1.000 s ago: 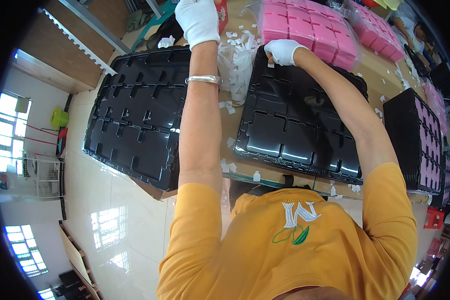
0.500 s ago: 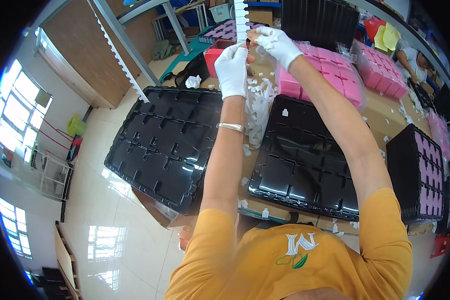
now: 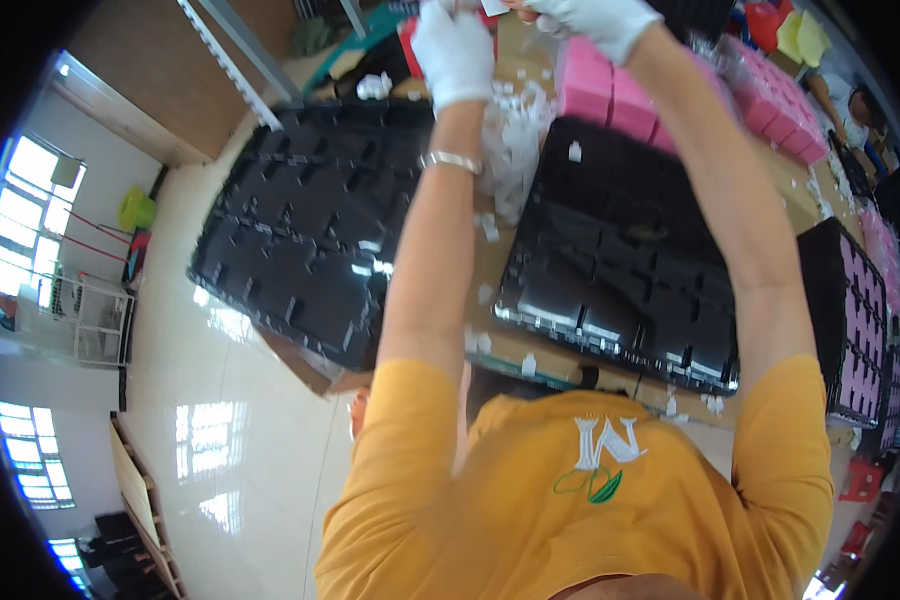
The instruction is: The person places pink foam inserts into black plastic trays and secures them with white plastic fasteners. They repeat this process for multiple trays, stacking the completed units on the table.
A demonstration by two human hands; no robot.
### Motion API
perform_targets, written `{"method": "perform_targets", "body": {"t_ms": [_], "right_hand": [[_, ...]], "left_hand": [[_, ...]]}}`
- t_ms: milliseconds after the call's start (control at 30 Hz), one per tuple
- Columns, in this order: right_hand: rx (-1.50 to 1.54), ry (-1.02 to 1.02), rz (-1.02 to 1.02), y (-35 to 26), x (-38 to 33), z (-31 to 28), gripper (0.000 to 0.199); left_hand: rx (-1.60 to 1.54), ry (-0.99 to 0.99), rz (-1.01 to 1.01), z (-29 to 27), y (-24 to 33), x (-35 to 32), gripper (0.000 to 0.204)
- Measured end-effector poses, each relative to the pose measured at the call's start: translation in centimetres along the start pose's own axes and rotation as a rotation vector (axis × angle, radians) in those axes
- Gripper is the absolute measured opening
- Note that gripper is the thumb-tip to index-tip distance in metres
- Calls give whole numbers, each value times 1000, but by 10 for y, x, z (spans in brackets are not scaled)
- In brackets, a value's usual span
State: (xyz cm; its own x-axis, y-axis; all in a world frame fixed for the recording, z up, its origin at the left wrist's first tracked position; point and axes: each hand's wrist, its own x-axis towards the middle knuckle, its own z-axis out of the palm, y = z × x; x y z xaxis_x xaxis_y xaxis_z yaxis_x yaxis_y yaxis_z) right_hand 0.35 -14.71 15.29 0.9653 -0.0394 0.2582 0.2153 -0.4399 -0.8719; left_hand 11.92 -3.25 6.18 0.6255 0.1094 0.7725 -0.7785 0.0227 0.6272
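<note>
Both my gloved hands are stretched far forward, at the top edge of the head view. My left hand [image 3: 454,50] is closed, its fingertips partly cut off by the frame. My right hand [image 3: 595,22] is closed beside it, with fingers bunched together. A small part of a white strip [image 3: 494,6] shows between the two hands; the rest lies out of view. Whether the right fingers pinch something is hidden. Below my arms lie two black plastic trays, a left tray [image 3: 305,215] and a right tray [image 3: 620,260], with a small white tab [image 3: 575,152] on the right one.
White strip offcuts [image 3: 515,150] and small scraps lie on the brown table between the trays. Pink foam blocks [image 3: 585,85] stand behind the right tray. Stacked black trays with pink inserts [image 3: 855,320] are at the right. Another notched strip [image 3: 230,65] hangs at left. A person [image 3: 845,105] sits far right.
The view has tipped downward, so my hands and the strip sit higher and are partly cut off. The trays appear higher too. Both hands stay close together at the strip.
</note>
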Motion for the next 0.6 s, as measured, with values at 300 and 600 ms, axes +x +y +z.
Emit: {"method": "perform_targets", "body": {"t_ms": [300,600], "right_hand": [[-388,-756,54,57,-155,75,13],[-866,-500,67,67,-186,101,16]], "left_hand": [[-384,-243,-490,-9,47,15,19],[-432,-286,-487,-3,44,1,17]]}}
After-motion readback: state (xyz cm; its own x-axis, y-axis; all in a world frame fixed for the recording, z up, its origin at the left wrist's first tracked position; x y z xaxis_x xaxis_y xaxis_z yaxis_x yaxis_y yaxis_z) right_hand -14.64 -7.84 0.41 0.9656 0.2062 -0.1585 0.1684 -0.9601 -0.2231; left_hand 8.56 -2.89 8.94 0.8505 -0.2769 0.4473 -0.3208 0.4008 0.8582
